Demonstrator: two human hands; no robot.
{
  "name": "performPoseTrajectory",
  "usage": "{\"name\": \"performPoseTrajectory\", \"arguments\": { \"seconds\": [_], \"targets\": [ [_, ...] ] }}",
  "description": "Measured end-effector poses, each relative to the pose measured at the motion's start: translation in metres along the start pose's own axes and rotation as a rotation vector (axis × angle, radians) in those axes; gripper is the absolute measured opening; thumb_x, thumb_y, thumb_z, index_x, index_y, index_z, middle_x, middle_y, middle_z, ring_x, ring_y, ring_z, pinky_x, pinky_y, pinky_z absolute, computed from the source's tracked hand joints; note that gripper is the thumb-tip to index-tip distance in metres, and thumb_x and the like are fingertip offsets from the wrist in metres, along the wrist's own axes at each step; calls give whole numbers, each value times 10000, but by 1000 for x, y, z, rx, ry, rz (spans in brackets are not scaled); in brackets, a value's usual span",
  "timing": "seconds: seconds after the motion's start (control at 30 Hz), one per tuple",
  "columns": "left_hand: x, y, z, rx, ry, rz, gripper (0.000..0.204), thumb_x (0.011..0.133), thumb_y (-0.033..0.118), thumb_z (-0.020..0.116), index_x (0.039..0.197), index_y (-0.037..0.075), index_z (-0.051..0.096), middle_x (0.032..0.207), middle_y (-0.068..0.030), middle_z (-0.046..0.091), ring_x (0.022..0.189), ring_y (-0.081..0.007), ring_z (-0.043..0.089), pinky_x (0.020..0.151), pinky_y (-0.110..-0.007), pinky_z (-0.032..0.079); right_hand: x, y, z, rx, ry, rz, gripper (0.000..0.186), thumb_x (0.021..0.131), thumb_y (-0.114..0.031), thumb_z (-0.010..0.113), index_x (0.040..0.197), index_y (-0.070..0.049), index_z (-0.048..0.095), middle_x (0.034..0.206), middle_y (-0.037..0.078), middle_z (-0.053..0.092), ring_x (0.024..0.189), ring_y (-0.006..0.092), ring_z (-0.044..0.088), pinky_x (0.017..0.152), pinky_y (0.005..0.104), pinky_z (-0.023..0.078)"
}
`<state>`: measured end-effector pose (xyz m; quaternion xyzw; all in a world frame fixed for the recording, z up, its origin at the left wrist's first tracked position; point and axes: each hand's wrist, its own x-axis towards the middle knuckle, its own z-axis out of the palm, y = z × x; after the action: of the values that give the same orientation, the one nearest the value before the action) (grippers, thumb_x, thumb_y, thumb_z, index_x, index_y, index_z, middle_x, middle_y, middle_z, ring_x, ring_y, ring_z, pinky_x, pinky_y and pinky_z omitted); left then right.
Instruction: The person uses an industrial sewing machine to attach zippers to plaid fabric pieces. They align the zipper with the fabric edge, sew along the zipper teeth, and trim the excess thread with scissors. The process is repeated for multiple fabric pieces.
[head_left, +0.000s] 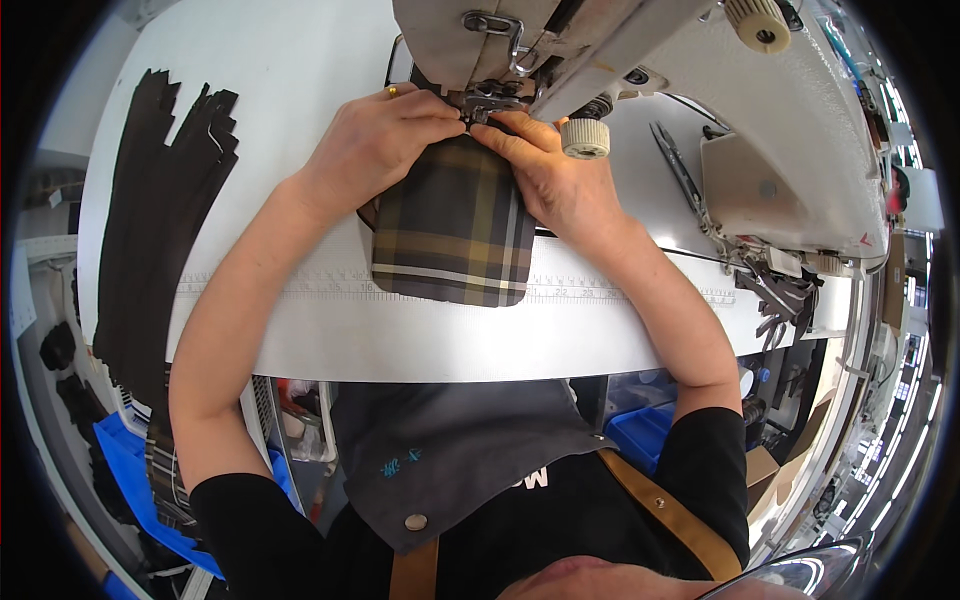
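Plaid fabric panel point(455, 225) — dark brown w/ olive, tan & white bands — lies flat on the white worktable point(300, 345), running from the presser foot point(490, 102) toward the wearer. Its upper end is right at the foot; the near end, w/ rounded corners, is farthest from it & overlaps the printed ruler scale point(620, 294) on the tabletop.

L hand point(375, 145): just left of the presser foot, thumb & fingertips pinched tog. on the panel's upper edge, other fingers curled in. R hand point(560, 180): just right of the foot, thumb & index stretched onto the panel's upper R edge, tips close to the foot; can't tell if it grips or only presses. Both sets of fingertips sit v. near each other, w/ the foot just beyond.

The foot hangs under the white sewing machine point(800, 110), whose body extends up & right from there. Ribbed cream knob point(585, 138) is right of the foot, near the R hand. Tweezer-like metal tool point(677, 165) lies farther right of the foot. Well left of it: a long pile of dark fabric strips point(150, 230), ends jagged, reaching over the table's near edge. Far to the foot's lower right, a bunch of narrow scraps point(780, 295). Below the tabletop, nearer the wearer than the foot: blue bin point(640, 435) to its right, grey apron point(450, 465) w/ tan straps about straight below.
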<state>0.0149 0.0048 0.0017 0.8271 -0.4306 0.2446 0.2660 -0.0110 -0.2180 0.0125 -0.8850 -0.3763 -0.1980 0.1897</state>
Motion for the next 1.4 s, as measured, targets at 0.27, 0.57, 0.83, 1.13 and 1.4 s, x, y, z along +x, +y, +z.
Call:
{"name": "performPoseTrajectory", "arguments": {
  "seconds": [0.27,0.57,0.83,1.13,1.4],
  "targets": [
    [0,-2,1,2,-6,-31,194,743,4,618,899,89,697,934,9,661,818,-215,642,716,-311,540,-2,7,1,68,-53,52,445,754,41,583,1142,-167,642,1136,55,621,867,269,610,741,334,505],
    [-1,-2,1,-19,-17,-40,193,743,6,620,900,88,698,930,-6,666,826,-226,640,726,-312,537,0,5,4,38,16,10,428,686,12,622,1068,-169,688,878,38,642,852,253,534,783,352,438],
    [23,-22,-38,-733,-527,-621,245,801,40,635,1041,39,685,985,-55,697,869,-138,649,782,-264,511,-6,12,-2,133,-29,28,358,754,-4,607,1081,-138,666,1059,55,639,870,270,587,770,352,470],
    [57,-107,54,35,13,-744,300,813,77,652,1094,-26,629,913,-119,673,847,-158,635,776,-269,483,-21,-22,-13,56,2,-9,331,754,-226,715,1027,-52,651,1085,114,601,1105,315,506,901,418,423],
    [67,-135,75,134,164,-785,323,838,132,642,1102,-47,586,986,-183,645,873,-234,633,783,-323,479,-18,-13,-17,35,-28,59,404,790,-190,699,1150,-41,593,1217,100,586,1059,314,543,906,414,395]
  ]
}}
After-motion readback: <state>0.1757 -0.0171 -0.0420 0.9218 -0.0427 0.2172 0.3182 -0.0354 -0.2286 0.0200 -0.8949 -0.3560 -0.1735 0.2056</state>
